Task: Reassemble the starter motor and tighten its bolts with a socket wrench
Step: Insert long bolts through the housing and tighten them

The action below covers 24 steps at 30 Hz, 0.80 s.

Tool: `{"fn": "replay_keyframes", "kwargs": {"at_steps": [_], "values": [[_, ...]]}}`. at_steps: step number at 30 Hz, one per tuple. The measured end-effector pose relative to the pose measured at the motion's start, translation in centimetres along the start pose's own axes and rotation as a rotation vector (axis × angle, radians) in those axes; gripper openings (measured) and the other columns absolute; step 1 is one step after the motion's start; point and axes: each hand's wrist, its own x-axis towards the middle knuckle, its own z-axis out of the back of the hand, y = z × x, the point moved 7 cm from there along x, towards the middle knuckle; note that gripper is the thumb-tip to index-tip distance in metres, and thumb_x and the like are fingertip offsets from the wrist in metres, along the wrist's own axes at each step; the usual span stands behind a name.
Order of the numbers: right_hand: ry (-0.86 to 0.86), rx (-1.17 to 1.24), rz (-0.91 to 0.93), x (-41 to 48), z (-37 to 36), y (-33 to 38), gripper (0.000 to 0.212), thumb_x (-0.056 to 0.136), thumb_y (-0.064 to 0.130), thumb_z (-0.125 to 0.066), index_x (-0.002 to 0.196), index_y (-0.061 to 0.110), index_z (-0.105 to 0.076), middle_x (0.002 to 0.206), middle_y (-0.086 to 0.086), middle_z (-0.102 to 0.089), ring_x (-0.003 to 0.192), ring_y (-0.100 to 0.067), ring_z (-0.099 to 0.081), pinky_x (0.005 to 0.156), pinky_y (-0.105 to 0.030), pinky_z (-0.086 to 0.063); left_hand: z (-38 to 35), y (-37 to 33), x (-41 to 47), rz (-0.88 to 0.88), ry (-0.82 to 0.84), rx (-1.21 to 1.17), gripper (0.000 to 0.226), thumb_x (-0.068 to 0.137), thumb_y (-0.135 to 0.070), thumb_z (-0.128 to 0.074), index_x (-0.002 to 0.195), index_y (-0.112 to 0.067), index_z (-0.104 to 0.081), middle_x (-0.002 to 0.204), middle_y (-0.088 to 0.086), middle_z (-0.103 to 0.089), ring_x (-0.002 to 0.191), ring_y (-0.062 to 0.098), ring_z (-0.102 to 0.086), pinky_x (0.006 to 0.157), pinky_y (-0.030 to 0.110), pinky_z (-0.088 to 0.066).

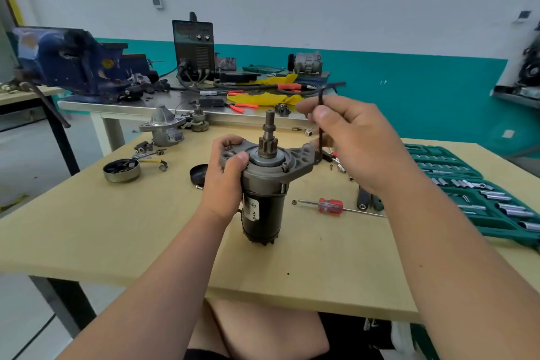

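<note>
we find the starter motor (264, 199) upright on the table (146, 228), our left hand (225, 175) gripping its flange. our right hand (359, 140) pinches the t-handle wrench (321, 93), shaft vertical, tip at the flange's right ear.

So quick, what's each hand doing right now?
Left hand: grips the motor.
Right hand: pinches the T-wrench.

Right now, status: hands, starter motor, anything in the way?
Left hand grips upright black-and-grey starter motor at its flange. Right hand pinches black T-handle wrench, tip at right flange ear. Red-handled screwdriver lies apart, right.
</note>
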Motion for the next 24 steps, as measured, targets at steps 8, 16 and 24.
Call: {"fn": "replay_keyframes", "kwargs": {"at_steps": [8, 16, 24], "values": [[0.026, 0.193, 0.016, 1.5, -1.7, 0.3, 0.026, 0.096, 0.019, -0.052, 0.094, 0.038, -0.071, 0.071, 0.015, -0.064, 0.072, -0.009, -0.06, 0.061, -0.025, -0.052, -0.3, 0.2, 0.2, -0.011, 0.041, 0.022, 0.025, 0.064, -0.047, -0.052, 0.087, -0.055, -0.059, 0.094, -0.009, -0.065, 0.08, 0.008, -0.066, 0.078, 0.039, -0.052], [0.05, 0.165, 0.047, 1.9, -1.9, 0.2, 0.028, 0.096, 0.018, -0.05, 0.093, 0.038, -0.07, 0.071, 0.013, -0.066, 0.074, -0.008, -0.065, 0.061, -0.024, -0.055, -0.3, 0.6, 0.4, 0.022, 0.065, -0.011, 0.026, 0.064, -0.046, -0.054, 0.088, -0.053, -0.059, 0.09, -0.014, -0.066, 0.083, 0.015, -0.064, 0.081, 0.046, -0.051], [0.139, 0.18, -0.008, 2.2, -2.0, 0.6, 0.02, 0.094, 0.009, -0.058, 0.087, 0.023, -0.07, 0.069, 0.01, -0.069, 0.074, -0.009, -0.069, 0.06, -0.024, -0.057, -0.4, 0.6, 0.7, 0.048, 0.065, -0.045, 0.025, 0.063, -0.045, -0.054, 0.086, -0.051, -0.062, 0.091, -0.004, -0.064, 0.086, 0.023, -0.062, 0.08, 0.046, -0.048]]}}
